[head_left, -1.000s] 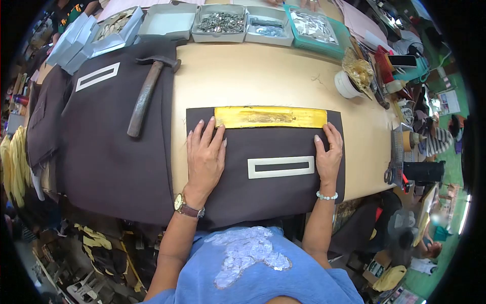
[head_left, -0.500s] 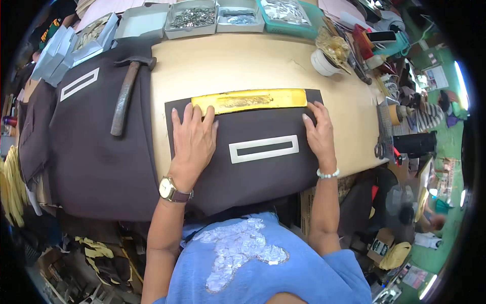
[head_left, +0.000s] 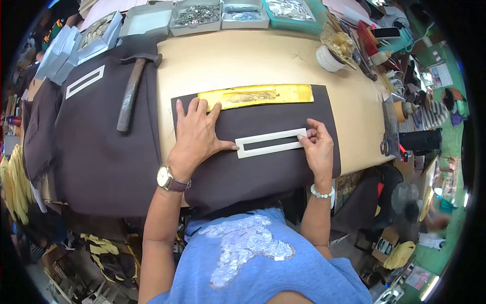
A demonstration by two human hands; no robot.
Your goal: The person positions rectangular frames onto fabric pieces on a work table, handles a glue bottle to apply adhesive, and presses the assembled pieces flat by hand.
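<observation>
right grip (head_left: 319, 152) pinching white frame (head_left: 268, 151), splayed left grip (head_left: 195, 133) touching yellow strip (head_left: 291, 95), hammer (head_left: 130, 96) on dark cloth (head_left: 101, 157)

Along the table's (head_left: 233, 55) far edge stands a row of boxes: one with flat tan pieces (head_left: 98, 31), a pale box (head_left: 145, 23), one full of small metal bits (head_left: 197, 14), one with bluish packets (head_left: 243, 16). A teal tray (head_left: 296, 26) comes next, heaped with white pieces. At far left, pale blue boxes (head_left: 56, 58) lean together. A hammer (head_left: 130, 96) lies on the left side, its head toward the boxes. To the right is a white tub (head_left: 326, 61) — crumpled yellowish plastic (head_left: 338, 39) at its top — and beyond it a phone (head_left: 386, 33). Yellow cloth (head_left: 11, 185) hangs at far left; a carton (head_left: 386, 242) sits low on the right — a yellow bag (head_left: 400, 255) beside it.
</observation>
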